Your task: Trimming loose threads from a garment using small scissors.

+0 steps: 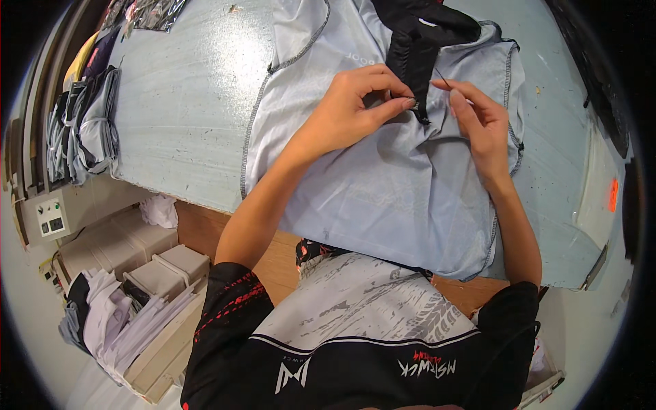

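Observation:
A light grey shirt [355, 184] lies inside out on the table, dark overlock stitching along its seams. Its black collar [451, 24] is at the far side, and a black placket strip [408, 58] runs down from it. My left hand [355, 106] pinches the lower part of that placket between thumb and fingers. Close by on the right, my right hand [478, 123] has thumb and forefinger drawn together at a thin dark needle-like piece [443, 78], which points up and away. Whether a thread runs from it is too fine to tell.
The pale blue table [184, 109] has its near edge in front of me. Folded garments in tied bundles [96, 130] sit at its left end. Below on the left are a control box [51, 217], beige bins [167, 270] and white cloth [113, 314]. Dark material [594, 75] lines the right side.

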The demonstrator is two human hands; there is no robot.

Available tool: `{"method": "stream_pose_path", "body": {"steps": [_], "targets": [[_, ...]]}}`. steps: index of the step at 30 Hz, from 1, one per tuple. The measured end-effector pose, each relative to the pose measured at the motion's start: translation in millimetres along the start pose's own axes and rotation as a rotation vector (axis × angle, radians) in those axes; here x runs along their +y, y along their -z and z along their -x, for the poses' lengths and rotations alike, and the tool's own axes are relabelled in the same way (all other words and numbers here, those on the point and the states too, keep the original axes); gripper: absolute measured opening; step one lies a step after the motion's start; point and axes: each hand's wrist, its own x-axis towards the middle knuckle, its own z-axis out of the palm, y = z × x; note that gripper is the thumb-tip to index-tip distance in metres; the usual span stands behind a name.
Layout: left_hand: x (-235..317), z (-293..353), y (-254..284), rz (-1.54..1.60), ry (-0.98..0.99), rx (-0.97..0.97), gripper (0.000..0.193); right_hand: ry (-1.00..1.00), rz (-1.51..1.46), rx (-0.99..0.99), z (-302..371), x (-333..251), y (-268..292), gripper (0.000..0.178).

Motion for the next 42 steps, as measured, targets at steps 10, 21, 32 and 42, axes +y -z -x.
{"method": "stream_pose_path", "body": {"steps": [10,21,32,42], "targets": [[-1.6,1.0,0.6,0.027,0.010,0.010,0.008,0.588,0.755,-0.092,2.6,-12.9,1.2,0.044],[-6.3,0.7,-3.1,0.067,-0.025,0.095,0.011,0.614,0.899,0.015,6.8,-6.6,-4.4,0.045],[-4.6,0.5,-0.2,0.048,-0.005,0.056,0.010,0.777,0.977,0.045,2.3,5.6,-2.7,0.042],[-4.1,2.4,-2.9,0.087,0.010,0.085,0.010,0.947,1.135,0.073,4.7,3.1,-4.0,0.043]]}}
